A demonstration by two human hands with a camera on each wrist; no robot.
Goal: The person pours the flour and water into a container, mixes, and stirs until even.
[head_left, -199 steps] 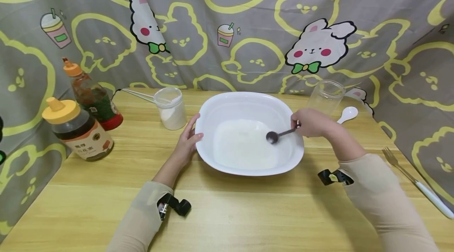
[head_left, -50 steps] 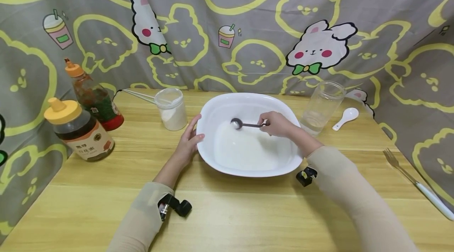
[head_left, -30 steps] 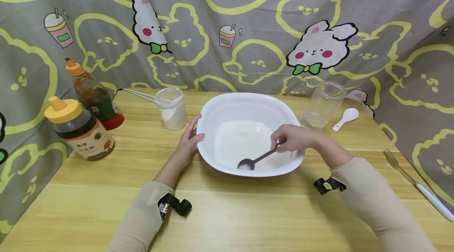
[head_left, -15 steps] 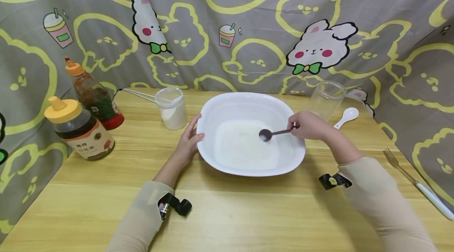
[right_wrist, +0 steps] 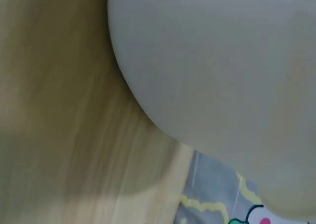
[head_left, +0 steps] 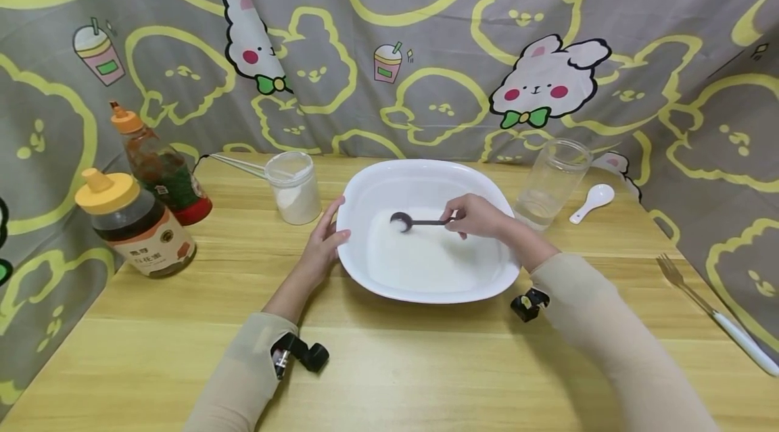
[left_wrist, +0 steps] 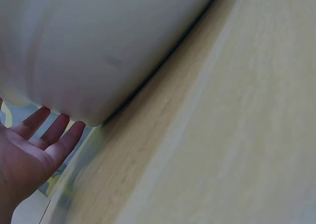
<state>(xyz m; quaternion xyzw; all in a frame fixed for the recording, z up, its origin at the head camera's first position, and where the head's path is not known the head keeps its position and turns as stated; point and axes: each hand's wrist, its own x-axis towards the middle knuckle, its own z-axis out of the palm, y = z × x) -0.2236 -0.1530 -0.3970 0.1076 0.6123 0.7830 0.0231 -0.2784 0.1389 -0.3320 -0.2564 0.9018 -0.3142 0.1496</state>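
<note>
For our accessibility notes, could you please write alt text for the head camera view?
A person's right hand holds a dark spoon in white liquid inside a white bowl on a wooden table, while the left hand rests against the bowl's rim. Two bottles and a powder cup stand left; a clear jar stands right.

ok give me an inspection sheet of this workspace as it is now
surface: wooden table, light grain, bare in front of the person.
job's things: white bowl with white liquid at its bottom; dark spoon dipped in it.
clutter: honey bottle and sauce bottle at left; cup of white powder; clear jar; white spoon; fork at right edge.
grippers: left hand rests flat against the bowl's left wall, fingers straight; right hand pinches the spoon's handle.
cables: nothing seen.
surroundings: grey cloth with yellow and rabbit prints hung behind and beside the table.
</note>
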